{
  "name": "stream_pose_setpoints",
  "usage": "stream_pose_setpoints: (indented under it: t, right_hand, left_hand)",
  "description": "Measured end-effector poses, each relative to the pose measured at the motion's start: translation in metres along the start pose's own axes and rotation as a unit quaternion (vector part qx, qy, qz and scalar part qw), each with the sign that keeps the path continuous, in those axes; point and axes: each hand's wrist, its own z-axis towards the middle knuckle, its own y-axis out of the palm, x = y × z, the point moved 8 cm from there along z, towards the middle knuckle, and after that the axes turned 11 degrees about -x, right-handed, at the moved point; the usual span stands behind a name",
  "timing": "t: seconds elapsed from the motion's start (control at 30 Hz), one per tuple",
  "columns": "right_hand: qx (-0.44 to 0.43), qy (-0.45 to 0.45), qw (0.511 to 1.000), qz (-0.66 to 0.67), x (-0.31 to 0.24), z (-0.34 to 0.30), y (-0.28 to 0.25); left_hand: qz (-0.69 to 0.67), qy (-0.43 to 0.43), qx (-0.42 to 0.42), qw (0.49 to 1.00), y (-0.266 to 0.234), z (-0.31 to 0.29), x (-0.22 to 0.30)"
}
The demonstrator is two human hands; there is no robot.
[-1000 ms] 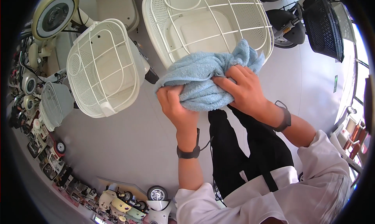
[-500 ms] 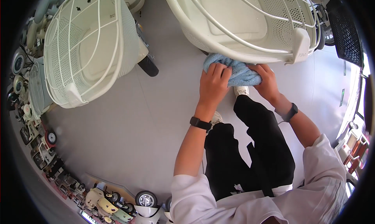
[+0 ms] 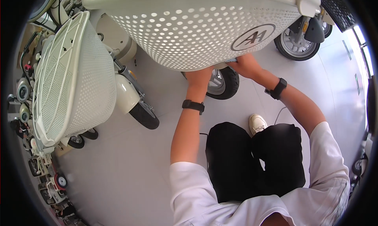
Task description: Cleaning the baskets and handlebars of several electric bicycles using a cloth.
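Both bare forearms reaching forward and up from short white sleeves, a dark band on each wrist, left hand (image 3: 199, 77) with fingers hidden from view, right hand (image 3: 245, 64) knuckles up, fingers curled, hands near each other, legs bent below

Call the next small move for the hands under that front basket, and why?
Probably draw the blue cloth back toward the basket edge. Both the left hand and right hand are tucked beneath the perforated underside, and only a sliver of cloth shows, so the contact is hidden from view.
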Motion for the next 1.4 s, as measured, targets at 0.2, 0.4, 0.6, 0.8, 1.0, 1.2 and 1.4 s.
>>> stream_pose_setpoints:
  t: [0.2,0.4,0.6,0.8,1.0,1.2,1.4]
  right_hand:
    - [-0.072,0.017,0.994,-0.077,-0.017,-0.024,0.006]
    - [0.072,0.005,0.997,-0.005,-0.025,-0.011,-0.003]
    - [0.120,0.068,0.983,0.119,-0.001,0.019,0.001]
    - [0.113,0.013,0.977,0.178,-0.028,0.020,-0.014]
    - [0.102,0.023,0.975,0.195,-0.016,0.017,-0.039]
    - [0.127,0.041,0.971,0.200,0.001,0.050,-0.005]
    - [0.478,-0.122,0.840,0.226,0.140,0.071,0.039]
  left_hand:
    - [-0.060,-0.043,-0.064,0.995,0.005,-0.024,0.025]
    - [-0.057,0.022,-0.011,0.998,-0.007,0.003,0.031]
    - [-0.033,0.109,-0.073,0.991,0.004,0.037,0.010]
    - [0.044,0.107,-0.114,0.987,0.006,0.081,-0.021]
    - [0.101,0.046,-0.170,0.979,0.016,0.103,-0.005]
    - [0.141,0.011,-0.183,0.973,0.017,0.097,0.008]
    - [0.075,0.060,-0.210,0.973,0.083,0.093,0.108]
